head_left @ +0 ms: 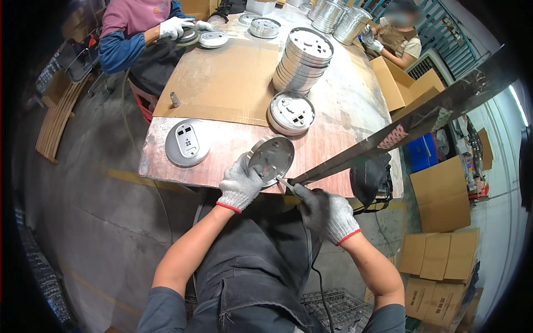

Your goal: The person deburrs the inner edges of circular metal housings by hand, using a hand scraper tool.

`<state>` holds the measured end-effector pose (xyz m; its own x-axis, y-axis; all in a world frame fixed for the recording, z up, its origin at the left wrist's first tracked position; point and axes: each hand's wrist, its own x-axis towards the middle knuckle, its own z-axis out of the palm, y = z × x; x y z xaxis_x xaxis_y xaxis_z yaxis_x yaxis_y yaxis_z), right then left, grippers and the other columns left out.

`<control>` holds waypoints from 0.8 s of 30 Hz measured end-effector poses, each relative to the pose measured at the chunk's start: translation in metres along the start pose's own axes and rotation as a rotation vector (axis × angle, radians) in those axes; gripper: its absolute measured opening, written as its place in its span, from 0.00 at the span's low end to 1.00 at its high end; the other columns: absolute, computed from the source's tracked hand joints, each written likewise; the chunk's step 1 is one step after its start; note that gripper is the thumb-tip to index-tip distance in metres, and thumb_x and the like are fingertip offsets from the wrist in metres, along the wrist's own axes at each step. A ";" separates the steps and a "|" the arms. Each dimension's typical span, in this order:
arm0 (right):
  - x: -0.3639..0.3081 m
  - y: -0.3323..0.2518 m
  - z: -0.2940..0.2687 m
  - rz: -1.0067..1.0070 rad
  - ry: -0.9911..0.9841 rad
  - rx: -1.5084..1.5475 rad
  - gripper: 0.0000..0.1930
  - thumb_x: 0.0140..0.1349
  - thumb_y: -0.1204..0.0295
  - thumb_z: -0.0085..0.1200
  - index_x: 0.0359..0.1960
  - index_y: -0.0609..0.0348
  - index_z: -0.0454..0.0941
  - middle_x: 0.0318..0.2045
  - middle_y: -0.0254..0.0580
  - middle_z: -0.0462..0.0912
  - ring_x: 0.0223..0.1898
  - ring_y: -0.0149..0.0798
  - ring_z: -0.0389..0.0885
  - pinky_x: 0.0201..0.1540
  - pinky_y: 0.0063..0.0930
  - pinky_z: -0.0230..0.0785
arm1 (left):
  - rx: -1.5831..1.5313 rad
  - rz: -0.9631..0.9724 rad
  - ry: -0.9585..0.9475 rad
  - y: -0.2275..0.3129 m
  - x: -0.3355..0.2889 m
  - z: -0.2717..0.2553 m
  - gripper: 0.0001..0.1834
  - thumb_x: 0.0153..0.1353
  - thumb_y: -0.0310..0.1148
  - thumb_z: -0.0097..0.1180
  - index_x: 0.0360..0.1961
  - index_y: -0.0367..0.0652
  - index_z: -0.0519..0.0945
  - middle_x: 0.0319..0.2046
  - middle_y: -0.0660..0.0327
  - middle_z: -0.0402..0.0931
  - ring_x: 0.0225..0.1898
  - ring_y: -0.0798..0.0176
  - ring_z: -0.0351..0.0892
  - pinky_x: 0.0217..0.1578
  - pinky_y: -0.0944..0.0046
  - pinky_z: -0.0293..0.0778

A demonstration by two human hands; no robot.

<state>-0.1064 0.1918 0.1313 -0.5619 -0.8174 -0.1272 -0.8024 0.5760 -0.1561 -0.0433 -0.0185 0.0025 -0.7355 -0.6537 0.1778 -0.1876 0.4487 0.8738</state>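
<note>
At the table's near edge my left hand [241, 183], in a grey-white knit glove with a red cuff, grips a round grey metal cover [276, 157] by its rim. The cover is tilted, its shallow hollow side turned toward me. My right hand [328, 212], gloved alike, is closed around a slim hand tool [285, 182]. The tool's light tip meets the cover's lower rim; its exact kind is unclear. To the left lies a silver disc [189, 143] with an oval white plate. Just beyond my hands stand round metal cases [291, 112] with white, holed tops.
A dark metal post [383, 136] slants across the right side. Farther back rise a tall stack of round cases [302, 61] and a flat cardboard sheet [227, 83] with a small metal piece [175, 100]. Two co-workers handle parts across the table. Cardboard boxes [438, 255] stand right.
</note>
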 end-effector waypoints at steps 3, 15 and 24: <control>0.004 -0.003 -0.005 -0.024 0.002 -0.033 0.21 0.63 0.67 0.56 0.59 0.46 0.75 0.27 0.48 0.84 0.24 0.53 0.84 0.26 0.47 0.77 | -0.053 0.003 -0.011 0.003 0.000 0.000 0.13 0.62 0.25 0.52 0.47 0.38 0.81 0.32 0.48 0.85 0.35 0.47 0.88 0.37 0.54 0.81; 0.016 -0.013 -0.007 -0.106 0.004 -0.193 0.09 0.60 0.73 0.54 0.42 0.60 0.76 0.23 0.49 0.84 0.22 0.47 0.87 0.20 0.43 0.77 | 0.048 0.004 -0.159 0.007 0.012 -0.011 0.13 0.63 0.29 0.51 0.48 0.40 0.79 0.36 0.44 0.84 0.40 0.37 0.85 0.42 0.44 0.81; -0.006 0.020 0.048 0.052 0.046 -0.036 0.19 0.67 0.61 0.57 0.59 0.43 0.79 0.34 0.45 0.86 0.27 0.55 0.85 0.28 0.49 0.77 | 0.306 -0.171 -0.190 0.020 0.019 -0.006 0.16 0.62 0.33 0.50 0.50 0.40 0.78 0.41 0.41 0.83 0.45 0.34 0.83 0.45 0.41 0.79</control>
<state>-0.1096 0.2087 0.0816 -0.6109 -0.7867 -0.0891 -0.7783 0.6173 -0.1146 -0.0569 -0.0259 0.0258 -0.7787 -0.6234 -0.0710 -0.4822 0.5223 0.7033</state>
